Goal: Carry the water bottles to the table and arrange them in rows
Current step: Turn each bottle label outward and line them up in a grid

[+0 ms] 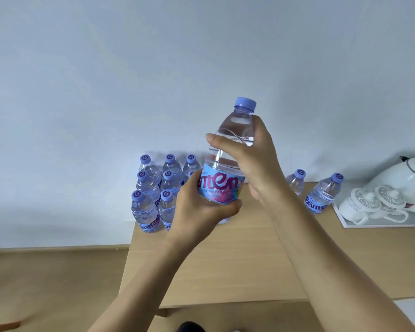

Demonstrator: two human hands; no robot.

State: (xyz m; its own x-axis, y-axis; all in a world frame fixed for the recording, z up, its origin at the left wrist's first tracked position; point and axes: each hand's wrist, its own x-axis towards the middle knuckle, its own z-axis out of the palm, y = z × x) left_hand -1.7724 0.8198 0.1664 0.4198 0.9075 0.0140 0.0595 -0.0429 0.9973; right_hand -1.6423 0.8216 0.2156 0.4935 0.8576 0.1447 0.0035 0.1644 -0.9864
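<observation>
Far left on the table (225, 259): a block of upright bottles (153, 188) in rows against the wall (153, 68), at least 7 caps countable, more likely hidden behind the hands. Front-left bottle (144, 212) stands right at the table's left edge.

Next: left hand (201, 207) is wrapped around the label band of the held bottle (228, 164), fingers curled under and round its lower body. This bottle is up in the air above the table, cap on, roughly upright with a slight tilt, just right of the block. Right hand (247, 154) grips its upper body below the neck, thumb across the front. Both hands closed on this 1 bottle.

Right of that: 2 loose bottles (321, 195) stand apart near the wall, not yet lined up. Far right: a tray (369, 225) with 2 lidded cups (374, 204) and a white kettle (403, 176).

Risks, judged from here:
- Setting the bottle down tight beside the block may bump a neighbour and topple several, since they stand nearly touching.
- A knock leftward could send the edge bottle off the table.
- The left forearm hides part of the block, so the landing gap is hard to judge.
- Reaching later for the 2 loose bottles brings the arm near the cups.
</observation>
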